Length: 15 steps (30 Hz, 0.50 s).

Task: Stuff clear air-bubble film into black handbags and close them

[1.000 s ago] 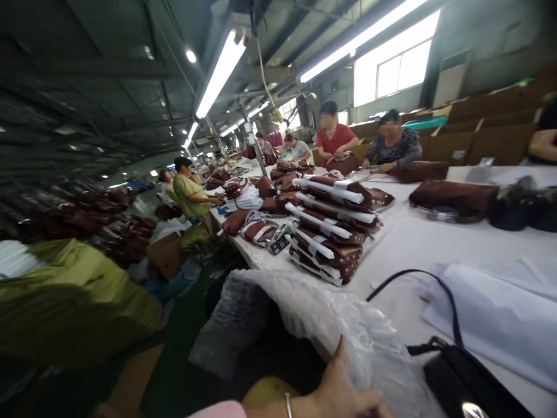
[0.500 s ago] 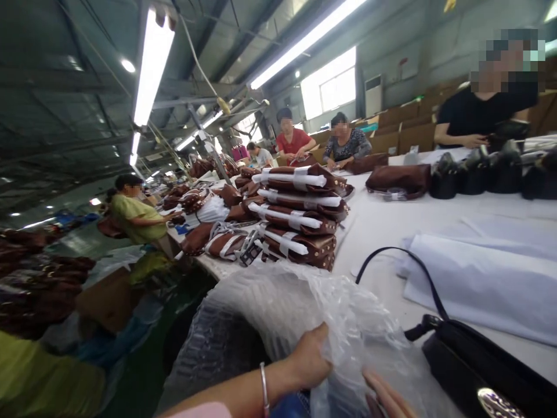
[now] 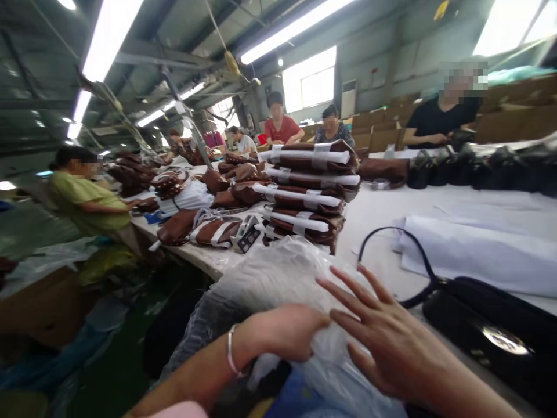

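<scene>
A pile of clear plastic bags drapes over the near edge of the white table. My left hand, with a silver bangle on its wrist, is closed on the plastic bag film at the right side of the pile. Fingers spread, my right hand lies over the plastic just right of my left hand. A black handbag with a looped strap and a shiny oval metal plate lies to the right of my right hand.
Stacked brown studded handbags rise behind the plastic. White sheets lie at the right, with a row of black bags beyond. A black-and-grey device sits near the left table edge. Several people work around the table.
My right hand has come up from the bottom edge onto the plastic, its fingers spreading. My left hand keeps its grip. The view has turned to the right.
</scene>
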Tool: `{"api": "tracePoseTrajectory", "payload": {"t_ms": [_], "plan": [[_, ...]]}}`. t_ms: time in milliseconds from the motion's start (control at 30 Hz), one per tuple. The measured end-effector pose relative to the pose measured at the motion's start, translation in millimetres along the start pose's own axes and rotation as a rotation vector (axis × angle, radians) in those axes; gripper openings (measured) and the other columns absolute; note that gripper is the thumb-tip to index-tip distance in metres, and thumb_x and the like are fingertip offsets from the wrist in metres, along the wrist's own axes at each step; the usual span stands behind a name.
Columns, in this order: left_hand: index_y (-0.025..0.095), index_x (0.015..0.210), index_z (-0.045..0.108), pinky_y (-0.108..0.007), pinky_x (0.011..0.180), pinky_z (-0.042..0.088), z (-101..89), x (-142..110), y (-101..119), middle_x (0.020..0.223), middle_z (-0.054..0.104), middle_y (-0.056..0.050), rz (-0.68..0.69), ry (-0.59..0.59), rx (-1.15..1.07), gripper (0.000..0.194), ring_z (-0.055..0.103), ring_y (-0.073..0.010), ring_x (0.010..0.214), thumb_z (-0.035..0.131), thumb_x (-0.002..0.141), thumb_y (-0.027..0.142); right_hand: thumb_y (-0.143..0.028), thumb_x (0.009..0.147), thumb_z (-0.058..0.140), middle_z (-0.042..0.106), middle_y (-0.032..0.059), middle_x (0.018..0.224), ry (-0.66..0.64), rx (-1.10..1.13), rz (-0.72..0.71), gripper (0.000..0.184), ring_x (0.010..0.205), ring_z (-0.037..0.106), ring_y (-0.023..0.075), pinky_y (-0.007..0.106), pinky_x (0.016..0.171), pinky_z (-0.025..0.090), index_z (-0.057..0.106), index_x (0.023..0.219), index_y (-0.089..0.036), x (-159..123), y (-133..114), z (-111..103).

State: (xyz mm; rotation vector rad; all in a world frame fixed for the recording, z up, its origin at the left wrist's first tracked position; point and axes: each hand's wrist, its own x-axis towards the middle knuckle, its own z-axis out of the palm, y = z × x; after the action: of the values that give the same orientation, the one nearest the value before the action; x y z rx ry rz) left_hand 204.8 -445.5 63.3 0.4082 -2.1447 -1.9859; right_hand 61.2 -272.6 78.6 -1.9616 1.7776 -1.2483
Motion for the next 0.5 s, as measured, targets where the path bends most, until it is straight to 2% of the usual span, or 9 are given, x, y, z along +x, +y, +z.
{"api": "tracePoseTrajectory", "payload": {"t_ms": [33,100,167,200,267,333,400,433,500], "plan": [[0.024,0.072,0.07,-0.044,0.082,0.053,-10.2,-1,11,0.068,0.07,-0.005,0.031,-0.078,0.038,0.027,0.068,-0.0303,0.069,0.079,0.049,0.014,-0.007,0.063,0.069,0.045,-0.0048,0.144,0.024,-0.018,0.008,0.045,0.141,0.029,0.0343,0.054,0.121,-0.005,0.072,0.101,-0.031,4,-3,-4],[0.022,0.084,0.071,-0.041,0.082,0.054,-31.8,0,27,0.083,0.073,-0.007,0.051,-0.099,0.004,0.02,0.07,-0.0284,0.079,0.072,0.063,0.021,-0.01,0.065,0.07,0.043,-0.0065,0.146,0.079,-0.127,0.003,0.03,0.142,0.026,0.0332,0.053,0.121,-0.003,0.072,0.089,-0.029,7,-2,-12],[0.018,0.095,0.071,-0.038,0.092,0.05,-53.1,2,37,0.097,0.072,-0.009,-0.037,-0.065,-0.092,0.023,0.068,-0.0266,0.099,0.064,0.073,0.02,-0.015,0.072,0.068,0.045,-0.0058,0.145,0.149,-0.267,-0.013,0.016,0.142,0.026,0.0312,0.053,0.121,0.005,0.07,0.081,-0.027,6,3,-20],[0.017,0.099,0.071,-0.036,0.096,0.048,-63.1,3,39,0.103,0.071,-0.009,-0.075,-0.086,-0.074,0.026,0.065,-0.0257,0.106,0.064,0.074,0.019,-0.018,0.075,0.067,0.048,-0.0037,0.143,0.188,-0.323,-0.022,0.009,0.141,0.028,0.0306,0.054,0.12,0.01,0.068,0.079,-0.026,4,5,-23],[0.017,0.103,0.07,-0.033,0.096,0.047,-81.2,3,40,0.107,0.071,-0.007,-0.094,-0.186,0.111,0.031,0.063,-0.0254,0.107,0.069,0.073,0.021,-0.023,0.08,0.065,0.059,0.0025,0.133,0.27,-0.38,-0.035,0.002,0.135,0.04,0.03,0.054,0.117,0.021,0.066,0.079,-0.023,-2,6,-27],[0.018,0.102,0.071,-0.032,0.086,0.051,-96.8,4,39,0.101,0.072,-0.005,-0.055,-0.215,0.345,0.034,0.065,-0.0252,0.096,0.074,0.071,0.031,-0.027,0.083,0.064,0.068,0.0063,0.115,0.35,-0.376,-0.004,0.007,0.119,0.056,0.0283,0.048,0.111,0.035,0.066,0.084,-0.021,-6,3,-26],[0.017,0.097,0.07,-0.03,0.076,0.052,-110.7,6,39,0.09,0.073,-0.004,0.001,-0.087,0.459,0.037,0.066,-0.0233,0.083,0.075,0.071,0.042,-0.033,0.085,0.064,0.071,0.005,0.093,0.432,-0.361,0.124,0.014,0.093,0.066,0.0239,0.038,0.094,0.049,0.065,0.083,-0.019,-8,-3,-23],[0.016,0.094,0.07,-0.029,0.072,0.051,-117.3,7,40,0.086,0.072,-0.004,0.037,0.002,0.461,0.039,0.065,-0.0223,0.079,0.075,0.07,0.046,-0.038,0.085,0.064,0.07,0.0033,0.082,0.474,-0.352,0.214,0.019,0.08,0.066,0.0214,0.033,0.082,0.052,0.065,0.081,-0.019,-8,-6,-20],[0.015,0.089,0.068,-0.028,0.066,0.051,-129.7,11,42,0.079,0.07,-0.004,0.124,0.149,0.406,0.044,0.063,-0.0195,0.071,0.074,0.069,0.053,-0.046,0.084,0.064,0.066,0.0004,0.071,0.525,-0.29,0.384,0.027,0.066,0.063,0.0181,0.027,0.065,0.049,0.065,0.083,-0.018,-7,-10,-13]]}}
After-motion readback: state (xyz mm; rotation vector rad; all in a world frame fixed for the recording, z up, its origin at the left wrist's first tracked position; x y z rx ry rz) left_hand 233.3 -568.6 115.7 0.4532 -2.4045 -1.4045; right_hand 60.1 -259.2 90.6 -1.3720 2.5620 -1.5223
